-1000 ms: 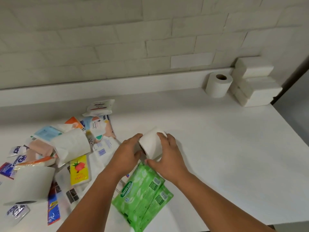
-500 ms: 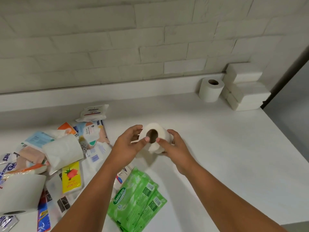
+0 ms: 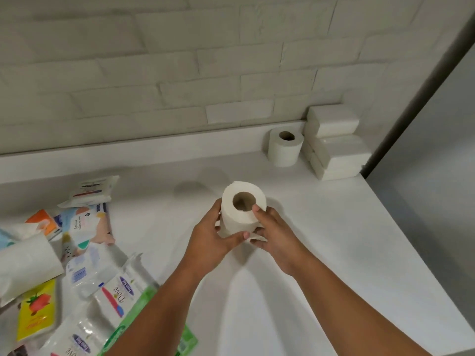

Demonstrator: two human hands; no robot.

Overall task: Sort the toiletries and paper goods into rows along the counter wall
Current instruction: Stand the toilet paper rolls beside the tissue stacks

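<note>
1. A white toilet roll [image 3: 243, 209] is held upright, core hole up, between the left hand [image 3: 210, 237] and the right hand [image 3: 275, 235], with fingers [image 3: 257, 209] curled round its sides, above the white desk [image 3: 321, 253].
2. Beyond that roll and to its right, a second roll [image 3: 284, 150] is stood by the wall ledge [image 3: 154, 150], just beside a stack of white tissue packs [image 3: 334, 145].
3. Left of the held roll, mixed wipe and tissue packets [image 3: 87, 227] are heaped.

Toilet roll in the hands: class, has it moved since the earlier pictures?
Yes. The held toilet roll has moved rightward and farther back, closer to the upright toilet roll beside the tissue packs.
</note>
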